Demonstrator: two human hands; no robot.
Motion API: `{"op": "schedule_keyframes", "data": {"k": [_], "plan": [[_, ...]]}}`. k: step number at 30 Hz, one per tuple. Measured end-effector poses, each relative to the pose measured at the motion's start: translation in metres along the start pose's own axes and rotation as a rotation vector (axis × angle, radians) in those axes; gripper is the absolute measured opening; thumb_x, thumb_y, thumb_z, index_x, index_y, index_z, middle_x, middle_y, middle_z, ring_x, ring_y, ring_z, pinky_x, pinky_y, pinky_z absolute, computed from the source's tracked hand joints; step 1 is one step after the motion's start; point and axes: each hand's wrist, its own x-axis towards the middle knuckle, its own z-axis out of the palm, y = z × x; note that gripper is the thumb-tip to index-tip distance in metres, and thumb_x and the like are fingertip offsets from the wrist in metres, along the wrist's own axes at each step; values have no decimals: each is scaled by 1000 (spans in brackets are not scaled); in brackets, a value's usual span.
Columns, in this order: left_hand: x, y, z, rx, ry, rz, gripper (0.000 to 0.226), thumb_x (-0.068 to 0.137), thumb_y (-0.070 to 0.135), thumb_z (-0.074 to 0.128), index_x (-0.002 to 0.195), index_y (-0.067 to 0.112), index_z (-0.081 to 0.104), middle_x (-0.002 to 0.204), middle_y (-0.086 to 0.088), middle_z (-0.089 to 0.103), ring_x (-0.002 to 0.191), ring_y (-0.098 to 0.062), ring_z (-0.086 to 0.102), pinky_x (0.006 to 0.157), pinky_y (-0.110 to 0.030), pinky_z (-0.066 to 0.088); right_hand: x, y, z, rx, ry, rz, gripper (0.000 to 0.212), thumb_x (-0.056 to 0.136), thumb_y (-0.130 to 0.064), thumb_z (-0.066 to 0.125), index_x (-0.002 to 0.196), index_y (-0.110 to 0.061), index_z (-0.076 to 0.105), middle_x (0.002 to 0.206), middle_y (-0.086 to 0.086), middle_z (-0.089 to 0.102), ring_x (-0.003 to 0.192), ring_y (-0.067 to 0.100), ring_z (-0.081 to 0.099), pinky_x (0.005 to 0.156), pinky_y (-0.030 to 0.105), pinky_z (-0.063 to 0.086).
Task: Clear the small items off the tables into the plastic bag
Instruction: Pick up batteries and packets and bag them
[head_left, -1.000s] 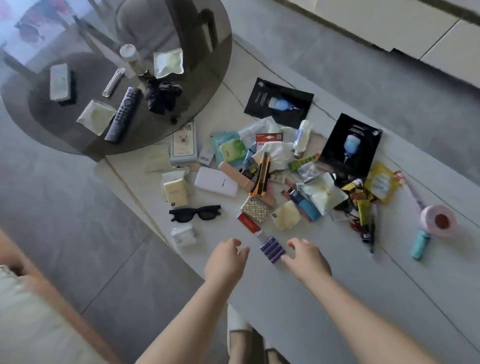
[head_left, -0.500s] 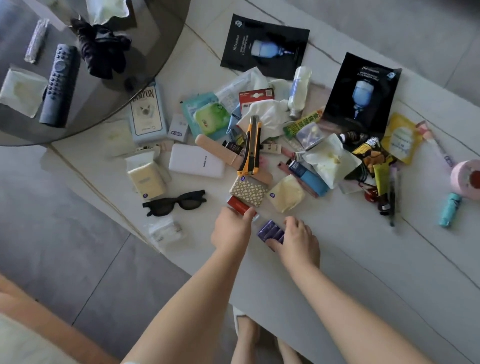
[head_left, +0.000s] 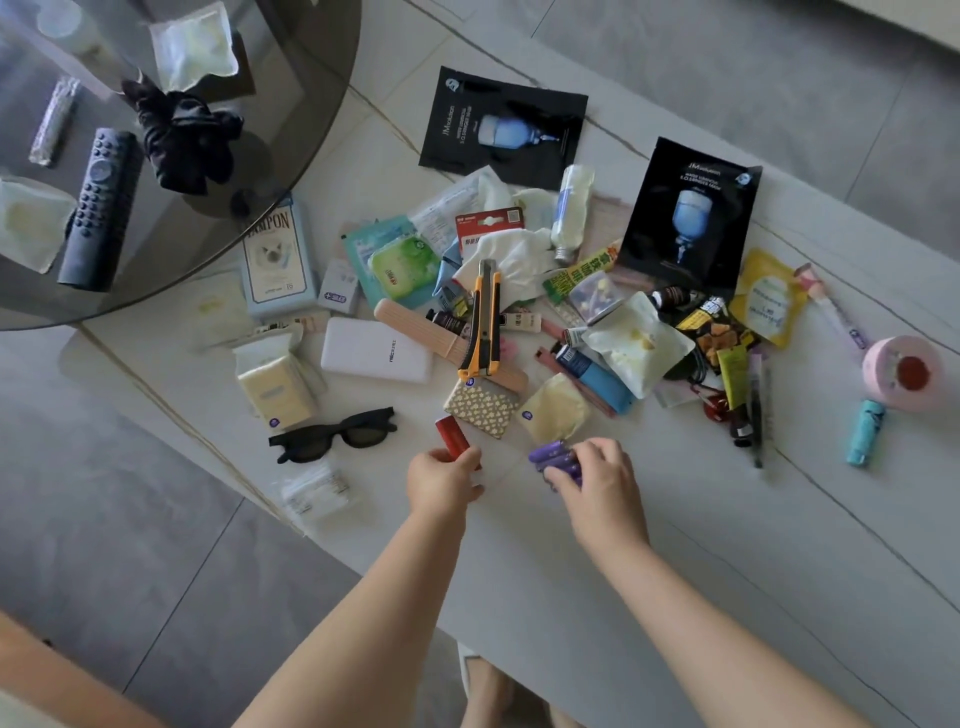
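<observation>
Nearest the camera, both hands are at the front edge of the heap on the white surface (head_left: 649, 597). The left hand (head_left: 441, 480) has its grip closed round the lower end of a small red tube (head_left: 453, 438), fingers curled over it. The right hand (head_left: 597, 483) has its grip closed on a purple pack (head_left: 555, 458), which looks lifted or half lifted off the surface, though contact is hard to judge from above.

No plastic bag shows anywhere in view, so nothing can be seen as already packed; by the look of it the clearing has barely begun, with only these two first items in hand.

Just beyond the hands lie black sunglasses (head_left: 335, 434), a patterned pouch (head_left: 480, 407) and a pale yellow sachet (head_left: 553, 413). Further on sit a white power bank (head_left: 376, 358), an orange utility knife (head_left: 483, 322) lying across a pink comb, and a dense pile of packets, tubes and tissue. To the right, apart from the pile, are a pink roll (head_left: 901, 371) and a teal lighter (head_left: 865, 431). Furthest back, two black mask sachets (head_left: 504, 127) lie flat.

On the round glass surface (head_left: 311, 156) at the far left, a remote (head_left: 98, 208), a black scrunchie (head_left: 182, 140) and some wrappers also wait. Nearly everything is left to do
</observation>
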Motion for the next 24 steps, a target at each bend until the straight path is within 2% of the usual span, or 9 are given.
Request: {"op": "schedule_keyframes", "data": {"k": [5,8,10,13,15,17,19,22,24], "plan": [[-8,13,-6,38,-40,229,21,87,22,66,105,13,58,83,-1,65,69,-9,61,62,-27,48,35,-9,-26,35,40,7,30,87,-29,63,101,-2,63,121,8,49,112,23,44,88,28,38],[1,26,2,101,-38,265,30,83,24,71,107,11,59,87,-6,64,71,-16,61,60,-27,49,48,-19,-25,51,31,32,31,86,-29,65,103,-4,64,120,8,47,112,23,44,89,30,40],[9,30,6,132,-24,254,41,78,24,76,109,12,52,103,-12,60,77,-22,63,56,-26,49,50,-23,-20,24,27,77,32,86,-31,64,106,-6,60,120,8,47,111,25,46,84,32,43],[18,33,7,158,-2,209,69,73,24,81,128,17,40,121,-13,47,88,-27,65,56,-26,51,50,-27,-14,28,59,144,30,86,-32,64,103,-10,53,117,10,50,107,26,48,71,31,42],[23,33,6,196,-35,213,80,73,25,80,137,19,33,120,-11,51,92,-26,64,57,-27,52,50,-28,-12,37,79,164,30,85,-33,66,97,-13,47,113,10,54,103,26,51,66,31,41],[25,33,7,199,-76,205,74,74,23,80,134,17,36,106,-5,58,90,-22,64,58,-25,51,52,-28,-12,62,100,198,34,83,-32,68,94,-14,42,110,10,58,99,27,56,65,31,43],[26,33,7,167,-87,161,63,74,22,80,124,15,41,93,2,56,83,-16,60,62,-26,51,54,-28,-12,100,104,240,40,82,-31,70,101,-11,42,110,11,61,97,29,60,69,35,51],[28,33,10,163,-55,134,52,72,22,81,107,16,43,106,-6,58,90,-18,59,75,-32,54,54,-29,-11,59,100,264,46,81,-32,71,112,-9,44,115,11,58,101,29,59,74,34,50],[26,31,14,182,-17,157,51,70,21,82,103,14,44,109,-10,56,94,-22,59,77,-34,53,51,-28,-9,-12,76,238,45,83,-33,68,116,-9,49,118,11,55,105,28,55,76,32,46]]}}
